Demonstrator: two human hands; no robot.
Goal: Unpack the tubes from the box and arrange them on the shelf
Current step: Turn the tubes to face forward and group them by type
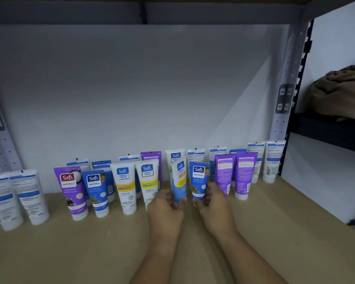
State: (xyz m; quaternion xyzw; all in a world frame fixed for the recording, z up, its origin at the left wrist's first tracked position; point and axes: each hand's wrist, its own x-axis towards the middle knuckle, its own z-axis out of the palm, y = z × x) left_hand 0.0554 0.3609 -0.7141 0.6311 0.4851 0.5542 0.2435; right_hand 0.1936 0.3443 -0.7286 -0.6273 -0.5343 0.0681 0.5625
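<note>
Several tubes stand cap-down in two loose rows on the tan shelf board (90,253). My left hand (166,214) grips the lower end of a light blue and white tube (179,179) in the front row. My right hand (213,208) grips a dark blue tube (199,179) just to its right. To the left stand two white Vitamin C tubes (124,187), a blue tube (96,191) and a purple tube (72,187). Two purple tubes (236,173) stand to the right, backs facing me. No box is in view.
Two white tubes (16,197) stand apart at the far left. A white back wall rises behind the rows. A grey perforated upright (289,89) bounds the shelf on the right. Beyond it a brown cloth bundle (340,93) lies on a dark shelf.
</note>
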